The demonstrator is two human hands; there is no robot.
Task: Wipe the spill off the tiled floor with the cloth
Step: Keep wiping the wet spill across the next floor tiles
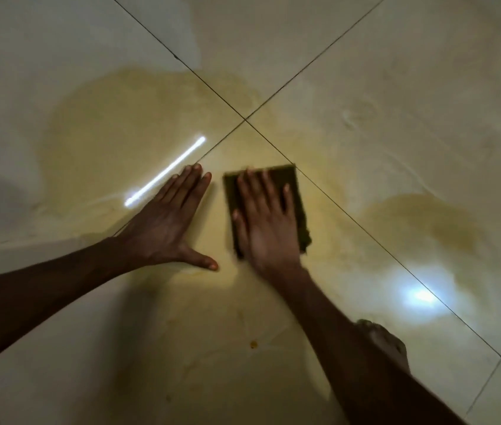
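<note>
A person leans over a pale tiled floor (59, 72), both bare hands pressed down amid a wide yellowish spill (126, 124) that spreads across the meeting point of four tiles. At far left the tile is dull and grey, with a dark shadow at the frame's edge. Moving right, the yellow film begins as a broad rounded patch, and a thin bright bar of reflected light (165, 171) slants across it.

The left hand (168, 223) lies flat on the wet tile, palm down, fingers straight and close together, thumb splayed out toward the right; it holds nothing. Its fingertips reach the near end of the light streak and lie just short of a dark grout line (181, 61) that runs diagonally across the floor.

Just beside it, with a narrow strip of wet floor between, the right hand (263, 222) presses flat, fingers spread, on a folded, dark olive-green cloth (289, 179). The cloth is a rough rectangle lying on the floor inside the spill, close below the crossing of the grout lines, its far edge and right side showing beyond the fingers. This hand and the cloth's near edge are slightly blurred.

Further right, a darker brownish-yellow pool (445, 228) sits apart from the cloth on the neighbouring tile, and below it a round white glare (418, 297) lies on the grout line. A small orange speck (254, 344) marks the floor between the forearms.
</note>
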